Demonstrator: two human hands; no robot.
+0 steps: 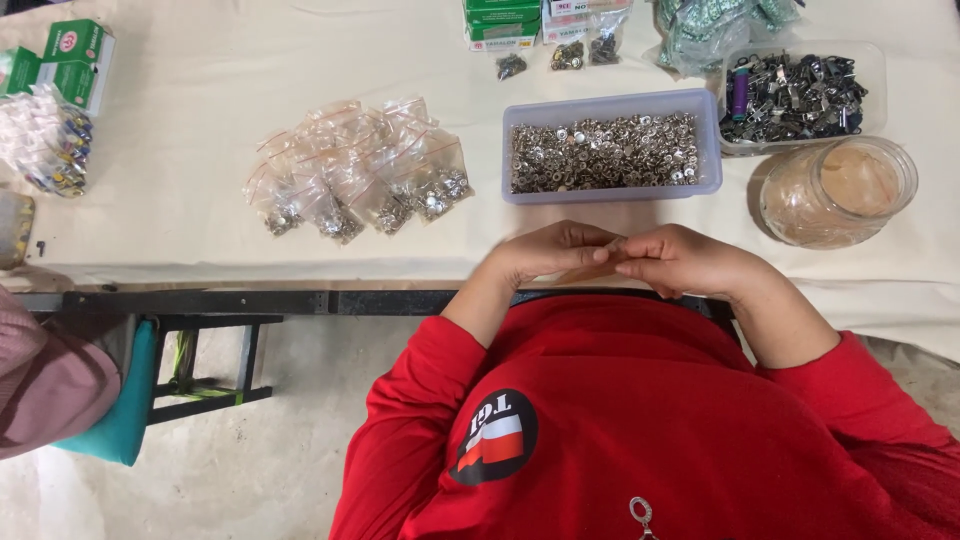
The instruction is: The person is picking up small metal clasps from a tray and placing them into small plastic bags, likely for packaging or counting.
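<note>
Hard to make out what sits between the fingertips: something small and flat, pale, perhaps a clear little bag, mostly covered by the left hand (548, 252) and right hand (682, 258) where they meet at centre frame, just below the table (180, 150) edge. Both sets of fingers curled in and pinched together at the tips, closed on that small item; its exact kind not readable. Cut off at the top edge: green boxes (502, 22) and a heap of greenish packets (712, 28). Cut off at the left edge: another green box (78, 60), a bag of coloured bits (45, 145), and a pink-sleeved arm (45, 385) of someone else at lower left. Just above the hands, a lilac tray (612, 150) full of small silver metal rings or snaps. To its left, a pile of small clear zip bags (360, 170), some holding metal pieces. Upper right, a clear tub (800, 95) of dark metal clips; below it, a glass jar (838, 192), contents blurred.
</note>
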